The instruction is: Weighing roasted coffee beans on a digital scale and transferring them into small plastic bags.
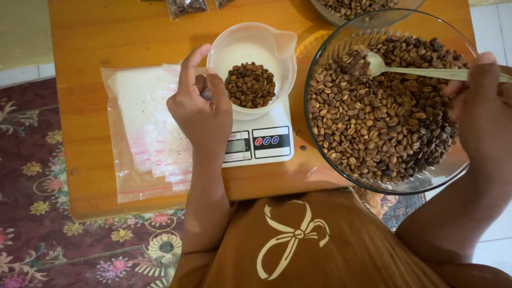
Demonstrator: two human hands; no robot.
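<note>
A low wooden table (106, 32) is standing on a patterned floral carpet (48, 229), and the person is sitting at its near edge in a brown garment with a pale bow design. Taking up the right side of the table, a large glass bowl (320, 133) is holding a deep heap of roasted coffee beans (384, 122). To the left, a stack of clear zip bags (144, 122) is lying flat on the wood. Between the bags and the glass bowl, a white kitchen scale (266, 141) is carrying a white plastic cup (250, 53), which is holding a small pile of beans (250, 85) at its bottom. The left hand (201, 114) is resting against the near left side of the cup, fingers curled onto its wall and index finger raised along the rim. The right hand (482, 112) is closing around the handle of a metal spoon (410, 70), whose bowl is lying over the beans in the upper part of the glass bowl. At the far edge, another bowl of beans (362, 10) and small filled bags (186, 6) are partly showing
</note>
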